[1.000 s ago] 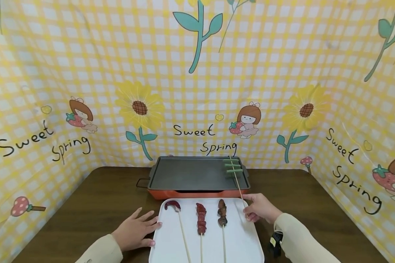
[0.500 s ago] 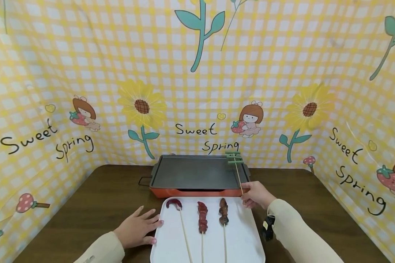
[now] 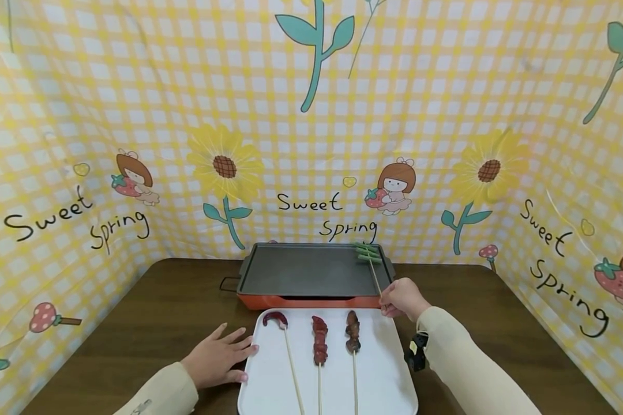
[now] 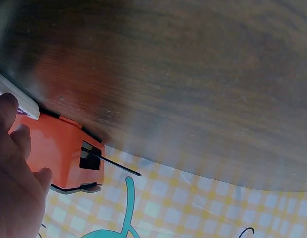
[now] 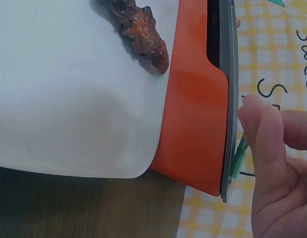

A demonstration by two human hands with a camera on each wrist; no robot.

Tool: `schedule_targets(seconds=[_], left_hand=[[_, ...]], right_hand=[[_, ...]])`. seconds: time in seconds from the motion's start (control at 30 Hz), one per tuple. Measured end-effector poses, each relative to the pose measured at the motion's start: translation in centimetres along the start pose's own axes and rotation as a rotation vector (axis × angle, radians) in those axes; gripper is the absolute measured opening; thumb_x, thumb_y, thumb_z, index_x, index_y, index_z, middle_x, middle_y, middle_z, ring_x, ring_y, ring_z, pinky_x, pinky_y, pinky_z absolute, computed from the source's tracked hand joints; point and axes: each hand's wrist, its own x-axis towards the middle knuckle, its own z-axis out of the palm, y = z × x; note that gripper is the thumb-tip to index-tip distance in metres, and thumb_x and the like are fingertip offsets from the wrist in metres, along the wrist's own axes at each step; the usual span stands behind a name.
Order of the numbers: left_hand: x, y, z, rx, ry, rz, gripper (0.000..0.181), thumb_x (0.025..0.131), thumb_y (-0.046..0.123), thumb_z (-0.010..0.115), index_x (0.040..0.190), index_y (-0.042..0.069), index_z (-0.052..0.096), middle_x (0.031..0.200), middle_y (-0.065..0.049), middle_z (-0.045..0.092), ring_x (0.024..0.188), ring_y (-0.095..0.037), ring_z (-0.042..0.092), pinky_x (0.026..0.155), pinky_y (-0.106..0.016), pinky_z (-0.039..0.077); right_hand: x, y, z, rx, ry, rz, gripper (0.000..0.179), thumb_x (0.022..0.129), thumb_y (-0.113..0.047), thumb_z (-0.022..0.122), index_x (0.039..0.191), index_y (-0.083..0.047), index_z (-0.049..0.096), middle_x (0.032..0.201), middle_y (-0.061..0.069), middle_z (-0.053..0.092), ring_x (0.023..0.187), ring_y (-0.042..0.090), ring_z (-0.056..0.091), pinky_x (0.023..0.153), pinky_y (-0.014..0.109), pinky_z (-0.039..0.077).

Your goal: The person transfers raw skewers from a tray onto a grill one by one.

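Note:
My right hand point(image 3: 404, 298) pinches the stick of a skewer threaded with several green vegetable pieces point(image 3: 367, 253). Those pieces lie at the right end of the dark griddle plate point(image 3: 296, 271), on it or just above. In the right wrist view, thumb and fingertips meet and hide most of the stick; a bit of green point(image 5: 238, 159) shows behind. My left hand point(image 3: 215, 357) has its fingers spread, touching the left rim of a white tray point(image 3: 386, 380). On the tray lie a curved dark-red skewer point(image 3: 275, 319), a red meat skewer point(image 3: 319, 340) and a brown meat skewer point(image 3: 352, 332).
The griddle's orange base point(image 3: 270, 302) stands right behind the tray, with a wire handle point(image 3: 229, 283) sticking out on its left. Brown wooden table point(image 3: 150, 311) spreads to both sides. A yellow checked cloth point(image 3: 311, 138) hangs around the back and sides.
My right hand has moved forward and up with the green skewer, whose pieces rose and then came down at the griddle's far right. My left hand stays by the tray's rim.

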Motion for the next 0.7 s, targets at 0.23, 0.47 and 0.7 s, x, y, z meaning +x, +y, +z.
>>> schedule_targets(seconds=[0.23, 0.47, 0.7], left_hand=[[-0.13, 0.11, -0.26, -0.034, -0.012, -0.007, 0.064, 0.091, 0.061, 0.048, 0.139, 0.021, 0.056, 0.142, -0.004, 0.055, 0.136, -0.03, 0.043, 0.107, -0.059, 0.029], [-0.06, 0.11, -0.23, -0.023, -0.003, -0.008, 0.064, 0.091, 0.062, 0.048, 0.139, 0.021, 0.056, 0.141, -0.003, 0.055, 0.136, -0.03, 0.043, 0.107, -0.059, 0.029], [-0.12, 0.14, -0.21, -0.026, 0.001, -0.007, 0.064, 0.091, 0.061, 0.047, 0.139, 0.021, 0.056, 0.141, -0.003, 0.055, 0.135, -0.03, 0.044, 0.107, -0.059, 0.03]], right_hand=[[-0.19, -0.43, 0.01, -0.03, 0.016, 0.008, 0.01, 0.085, 0.009, 0.062, 0.091, 0.017, 0.065, 0.056, 0.005, 0.061, 0.047, 0.009, 0.058, 0.049, 0.024, 0.053], [-0.43, -0.3, 0.15, -0.029, 0.011, 0.013, 0.012, 0.086, 0.008, 0.062, 0.093, 0.017, 0.066, 0.056, 0.004, 0.061, 0.046, 0.009, 0.058, 0.048, 0.023, 0.052], [-0.71, 0.29, 0.46, -0.038, -0.006, 0.007, 0.015, 0.088, 0.002, 0.062, 0.094, 0.016, 0.066, 0.054, 0.004, 0.061, 0.043, 0.008, 0.056, 0.046, 0.023, 0.052]])
